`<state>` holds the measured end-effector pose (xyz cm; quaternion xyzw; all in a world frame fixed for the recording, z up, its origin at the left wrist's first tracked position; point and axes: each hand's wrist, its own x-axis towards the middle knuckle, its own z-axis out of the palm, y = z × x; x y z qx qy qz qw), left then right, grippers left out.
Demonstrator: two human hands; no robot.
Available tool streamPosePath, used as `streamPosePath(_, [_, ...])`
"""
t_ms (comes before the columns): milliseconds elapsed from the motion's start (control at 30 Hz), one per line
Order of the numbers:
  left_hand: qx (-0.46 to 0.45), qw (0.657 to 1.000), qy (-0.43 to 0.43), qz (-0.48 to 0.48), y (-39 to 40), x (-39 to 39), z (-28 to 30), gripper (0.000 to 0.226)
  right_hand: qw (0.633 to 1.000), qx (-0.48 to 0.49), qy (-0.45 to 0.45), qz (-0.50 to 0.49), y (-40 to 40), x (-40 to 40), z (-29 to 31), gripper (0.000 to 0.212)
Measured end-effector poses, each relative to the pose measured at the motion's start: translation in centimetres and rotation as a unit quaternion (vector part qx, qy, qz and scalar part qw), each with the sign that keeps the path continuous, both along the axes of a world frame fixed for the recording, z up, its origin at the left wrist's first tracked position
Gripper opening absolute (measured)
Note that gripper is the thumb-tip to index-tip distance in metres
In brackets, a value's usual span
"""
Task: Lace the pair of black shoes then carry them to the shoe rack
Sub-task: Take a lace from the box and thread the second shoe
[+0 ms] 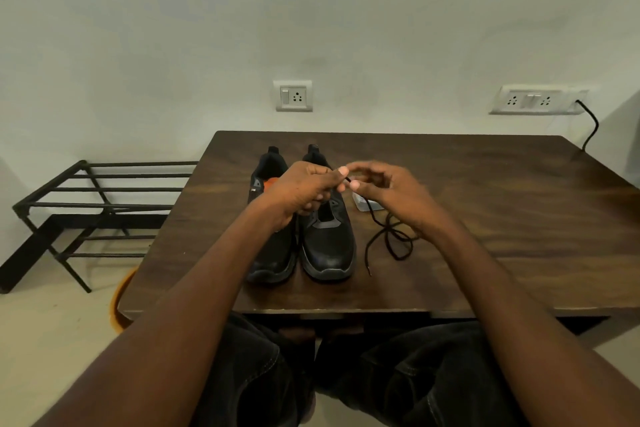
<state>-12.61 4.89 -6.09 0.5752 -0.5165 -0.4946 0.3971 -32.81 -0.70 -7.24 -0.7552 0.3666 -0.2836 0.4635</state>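
**Lacing just begun: lace end between the fingers, shoes still bare**

Two black shoes stand side by side on the table (485, 211), toes toward the person. The right shoe (329, 246) shows an open throat with no lace through it; the left shoe (273, 253) is partly hidden under the left forearm, so its eyelets cannot be read. Both hands hover above the shoes. The left hand (301, 189) has its fingers curled, thumb tip pressed near the lace (391, 236) end. The right hand (384, 189) pinches that same end between thumb and forefinger, its other fingers loosely bent. From there the lace drops to the table and lies in a loose tangle just right of the right shoe, its free tip pointing at the near edge. A small pale packet (363, 203) lies beside the shoe, under the right hand.

By my reading this is the very first step: readying the lace tip before threading. The next move calls for bringing the tip down to a lowest eyelet of one shoe and steadying that shoe with the other hand. The tangle may snag when pulled. The rack (90, 204) stands on the floor left of the table, for the later carry.
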Motion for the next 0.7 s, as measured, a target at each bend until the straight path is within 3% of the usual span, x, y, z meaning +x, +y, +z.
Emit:
streamPosePath(67, [0.003,1.000,-0.006,-0.006,0.1,-0.1,-0.1,0.036,0.999,0.001,-0.027,-0.038,0.0,0.5,0.2,0.014])
streamPosePath(133, [0.013,1.000,-0.013,-0.004,0.0,0.3,-0.4,0.036,0.980,-0.007,-0.029,-0.194,-1.4,0.0,-0.3,0.017])
streamPosePath(233, [0.028,0.999,-0.012,0.008,-0.3,0.9,-0.9,0.031,0.917,-0.058,0.087,-0.386,-2.7,-1.8,-1.1,0.018])
streamPosePath(333, [0.038,0.999,-0.024,0.012,-0.4,1.4,-1.3,0.026,0.873,-0.098,0.224,-0.422,-1.7,-2.7,-1.3,0.018])
streamPosePath(433, [0.028,0.998,-0.052,0.026,-0.3,1.6,-1.5,0.016,0.813,-0.172,0.415,-0.371,-0.4,-1.8,-0.7,0.023])
streamPosePath(467, [0.024,0.998,-0.054,0.034,-0.2,1.5,-1.6,0.015,0.820,-0.187,0.420,-0.340,-0.3,-1.3,-0.6,0.031])
streamPosePath(500, [0.019,0.998,-0.054,0.041,-0.2,1.5,-1.6,0.015,0.863,-0.177,0.372,-0.294,-0.4,-0.8,-0.6,0.041])
streamPosePath(567, [0.011,0.998,-0.052,0.042,-0.2,1.2,-1.6,0.013,0.963,-0.090,0.194,-0.164,0.0,0.5,-0.2,0.052])
streamPosePath(600, [0.010,0.998,-0.052,0.036,-0.2,1.1,-1.6,0.013,0.987,-0.042,0.121,-0.094,0.4,1.3,-0.1,0.048])
streamPosePath(700, [0.018,0.999,-0.044,0.011,-0.4,0.9,-1.7,0.021,0.999,0.004,0.044,-0.029,0.4,2.5,-0.8,0.020])
